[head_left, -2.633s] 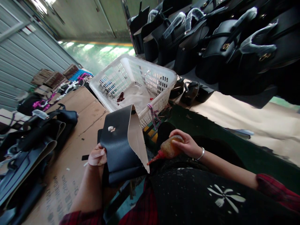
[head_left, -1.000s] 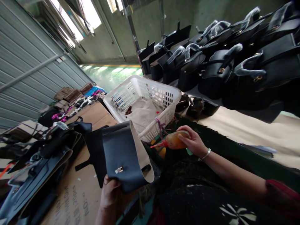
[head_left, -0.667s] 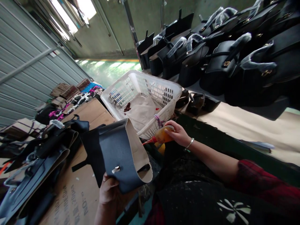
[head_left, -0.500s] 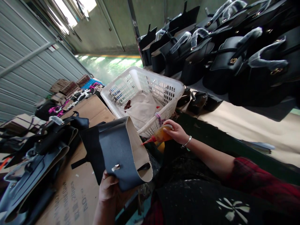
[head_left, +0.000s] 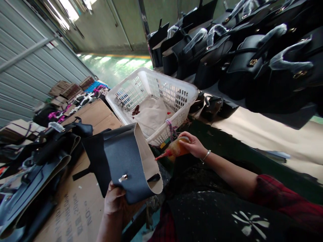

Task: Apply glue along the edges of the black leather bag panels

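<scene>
My left hand (head_left: 114, 198) grips the lower edge of a black handbag body (head_left: 121, 154), thumb on the front near its metal clasp. The bag lies tilted, its open side turned right, showing a pale lining and a raw rim. A flap with a strap sticks out to the left. In my right hand (head_left: 193, 144) is a squeeze bottle (head_left: 178, 148) of amber liquid with a red nozzle. The nozzle tip points left at the bag's open rim, touching it or very close; I cannot tell which.
A white plastic basket (head_left: 151, 79) with pale cloth inside stands beyond the bag. Black bag pieces (head_left: 42, 181) lie on cardboard (head_left: 75, 205) at left. Finished black handbags (head_left: 242, 67) with wrapped handles fill a rack at upper right. Stacked goods (head_left: 68, 90) line the metal wall.
The bottle and my right hand have shifted slightly right and down, the nozzle tip moving lower along the bag's rim. The bag stays in my left hand, shifted slightly left in view.
</scene>
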`<state>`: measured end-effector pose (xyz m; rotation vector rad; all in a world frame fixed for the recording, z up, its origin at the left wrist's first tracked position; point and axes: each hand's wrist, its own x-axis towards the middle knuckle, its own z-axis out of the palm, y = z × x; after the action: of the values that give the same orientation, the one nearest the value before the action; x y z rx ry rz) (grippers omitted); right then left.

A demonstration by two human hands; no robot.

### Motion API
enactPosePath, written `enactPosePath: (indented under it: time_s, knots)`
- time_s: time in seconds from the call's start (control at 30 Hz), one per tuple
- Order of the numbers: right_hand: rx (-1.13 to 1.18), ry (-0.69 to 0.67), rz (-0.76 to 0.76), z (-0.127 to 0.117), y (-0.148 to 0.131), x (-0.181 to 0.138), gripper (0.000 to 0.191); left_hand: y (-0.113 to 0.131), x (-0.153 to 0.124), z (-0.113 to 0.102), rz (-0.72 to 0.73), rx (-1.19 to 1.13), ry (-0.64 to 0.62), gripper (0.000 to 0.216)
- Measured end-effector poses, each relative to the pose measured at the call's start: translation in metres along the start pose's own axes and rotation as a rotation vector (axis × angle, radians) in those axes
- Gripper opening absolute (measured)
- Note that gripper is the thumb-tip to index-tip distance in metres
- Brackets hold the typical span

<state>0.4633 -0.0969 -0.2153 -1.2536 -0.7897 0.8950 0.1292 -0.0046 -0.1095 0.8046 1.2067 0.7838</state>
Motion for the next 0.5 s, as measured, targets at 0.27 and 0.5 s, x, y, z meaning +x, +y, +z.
enactPosePath:
  time_s: [0.27,0.5]
  knots:
    - [-0.026,0.109,-0.077,0.019,-0.005,0.027,0.034,0.002,0.0,0.002,0.006,-0.001,0.0,0.027]
    - [0.069,0.063,0.042,0.018,0.011,0.02,0.041,0.0,0.0,-0.001,0.009,0.047,0.053,0.022]
